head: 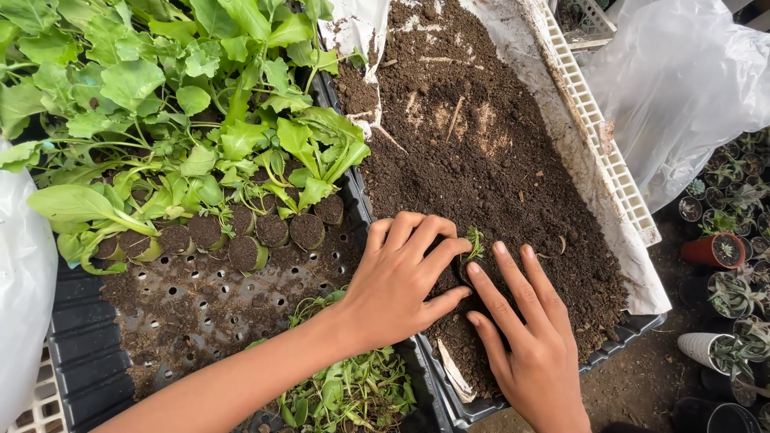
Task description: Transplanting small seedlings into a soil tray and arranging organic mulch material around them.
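Near the middle of the view, both hands press into the dark soil (481, 152) that fills a lined white crate (609, 160). The left hand (401, 277) curls its fingers around a tiny seedling (473, 240), and the right hand (521, 321) lies just beside it with its fingers spread flat on the soil. Each grip is partly closed around the small plant, which stands upright between the fingertips. Whether a pot sits under it I cannot tell, since the fingers hide its base.

As for progress, a row of small filled pots (257, 232) with leafy green plants (160, 96) already stands on the far left, in a black perforated tray (192, 313). The near part of that tray has many open holes with only loose soil, so judging by this, a good share of the potting looks done and much is left. A heap of loose seedlings (345, 385) lies near, below the left forearm, not yet potted.

Crate and tray stand side by side, touching. White plastic sheeting (682, 72) lies at the far right, and on the bare ground at the right stand small succulents in pots (726, 248). The place looks like a plant nursery outdoors.
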